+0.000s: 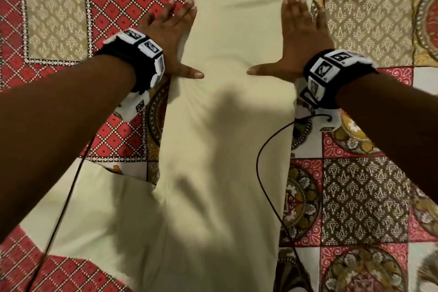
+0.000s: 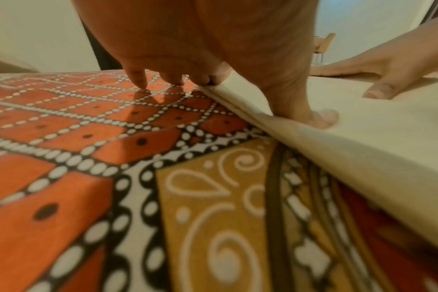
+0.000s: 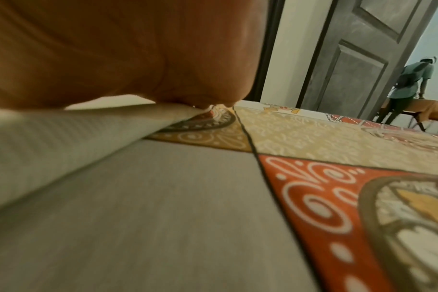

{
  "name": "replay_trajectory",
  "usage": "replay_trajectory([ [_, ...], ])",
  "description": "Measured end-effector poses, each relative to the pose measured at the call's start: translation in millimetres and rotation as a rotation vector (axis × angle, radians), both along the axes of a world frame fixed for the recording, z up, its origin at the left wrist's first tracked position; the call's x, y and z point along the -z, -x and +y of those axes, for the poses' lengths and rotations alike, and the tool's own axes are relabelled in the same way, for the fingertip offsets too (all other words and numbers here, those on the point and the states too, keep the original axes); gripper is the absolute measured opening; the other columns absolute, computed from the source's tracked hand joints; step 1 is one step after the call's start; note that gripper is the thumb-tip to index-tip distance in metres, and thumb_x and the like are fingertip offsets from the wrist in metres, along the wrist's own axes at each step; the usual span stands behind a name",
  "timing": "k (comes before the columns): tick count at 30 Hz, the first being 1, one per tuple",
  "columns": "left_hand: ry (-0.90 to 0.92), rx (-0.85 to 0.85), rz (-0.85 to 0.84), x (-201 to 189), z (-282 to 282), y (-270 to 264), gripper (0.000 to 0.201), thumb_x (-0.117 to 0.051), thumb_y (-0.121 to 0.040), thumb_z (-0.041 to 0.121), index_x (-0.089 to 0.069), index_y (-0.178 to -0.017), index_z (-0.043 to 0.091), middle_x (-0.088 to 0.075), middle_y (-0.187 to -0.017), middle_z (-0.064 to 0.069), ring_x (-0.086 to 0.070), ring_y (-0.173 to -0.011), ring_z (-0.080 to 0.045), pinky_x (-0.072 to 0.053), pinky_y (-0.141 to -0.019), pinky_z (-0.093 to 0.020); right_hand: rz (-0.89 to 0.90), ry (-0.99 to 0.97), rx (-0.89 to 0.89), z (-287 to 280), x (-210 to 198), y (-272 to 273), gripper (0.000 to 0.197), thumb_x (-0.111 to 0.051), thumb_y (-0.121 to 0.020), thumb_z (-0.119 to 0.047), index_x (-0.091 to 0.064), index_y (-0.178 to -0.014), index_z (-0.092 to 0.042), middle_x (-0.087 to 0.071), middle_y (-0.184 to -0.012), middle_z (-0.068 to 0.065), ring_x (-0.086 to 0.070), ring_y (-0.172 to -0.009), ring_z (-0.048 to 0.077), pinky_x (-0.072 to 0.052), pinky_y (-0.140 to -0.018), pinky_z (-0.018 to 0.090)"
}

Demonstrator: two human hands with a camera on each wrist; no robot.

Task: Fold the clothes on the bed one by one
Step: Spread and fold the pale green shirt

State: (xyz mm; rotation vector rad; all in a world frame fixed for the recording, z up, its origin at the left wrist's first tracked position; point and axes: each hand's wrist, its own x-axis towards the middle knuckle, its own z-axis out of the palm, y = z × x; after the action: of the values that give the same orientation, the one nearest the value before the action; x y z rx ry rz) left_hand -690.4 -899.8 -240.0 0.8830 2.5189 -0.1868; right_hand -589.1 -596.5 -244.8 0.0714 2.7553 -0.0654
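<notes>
A long cream cloth (image 1: 225, 125) lies lengthwise on the patterned bedspread (image 1: 59, 12), folded into a narrow strip with a wider flap at the near left. My left hand (image 1: 170, 31) rests flat at the strip's far left edge, its thumb lying on the cloth. My right hand (image 1: 301, 33) presses flat on the far right part, thumb stretched inward. In the left wrist view the cloth's layered edge (image 2: 300, 134) runs under my left hand (image 2: 213, 65), whose fingertips touch the bedspread (image 2: 88, 138). The right wrist view shows the cloth (image 3: 63, 138) under my palm (image 3: 138, 59).
Black cables (image 1: 263, 173) trail from both wrist bands across the cloth and bedspread. A grey door (image 3: 358, 59) stands open beyond the bed, and another person (image 3: 410, 83) stands at a table in the far room.
</notes>
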Motion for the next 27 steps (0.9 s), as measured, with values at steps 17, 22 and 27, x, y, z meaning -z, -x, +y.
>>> replay_trajectory([
  [17, -0.295, -0.168, -0.04, 20.3, -12.4, -238.4, 0.073, -0.032, -0.102, 0.051, 0.0, -0.16, 0.021, 0.008, -0.167, 0.004, 0.004, -0.154, -0.015, -0.005, -0.124, -0.038, 0.243, 0.266, 0.043, -119.8, 28.3, -190.9, 0.084, -0.04, -0.102, -0.059, -0.018, -0.159, -0.002, -0.012, -0.168, 0.015, -0.009, -0.156, 0.028, -0.005, -0.127, 0.044],
  [22, -0.231, -0.292, -0.029, 14.6, -21.0, -228.9, 0.102, -0.036, -0.089, 0.078, 0.007, -0.159, 0.017, 0.011, -0.167, 0.001, 0.009, -0.153, -0.015, -0.002, -0.124, -0.038, 0.218, 0.182, 0.261, -97.8, 18.9, -196.9, 0.124, -0.038, -0.082, -0.091, -0.007, -0.159, 0.002, -0.003, -0.168, 0.019, 0.001, -0.156, 0.031, 0.0, -0.126, 0.05],
  [27, -0.189, -0.289, -0.015, -16.8, -9.2, -259.6, 0.087, -0.035, -0.094, 0.052, -0.001, -0.157, 0.002, 0.005, -0.166, -0.015, 0.004, -0.153, -0.032, -0.009, -0.124, -0.047, 0.162, 0.304, 0.004, -120.8, 0.1, -234.8, 0.097, -0.047, -0.098, -0.059, -0.004, -0.159, 0.004, 0.004, -0.167, 0.022, 0.006, -0.156, 0.033, 0.001, -0.127, 0.044],
])
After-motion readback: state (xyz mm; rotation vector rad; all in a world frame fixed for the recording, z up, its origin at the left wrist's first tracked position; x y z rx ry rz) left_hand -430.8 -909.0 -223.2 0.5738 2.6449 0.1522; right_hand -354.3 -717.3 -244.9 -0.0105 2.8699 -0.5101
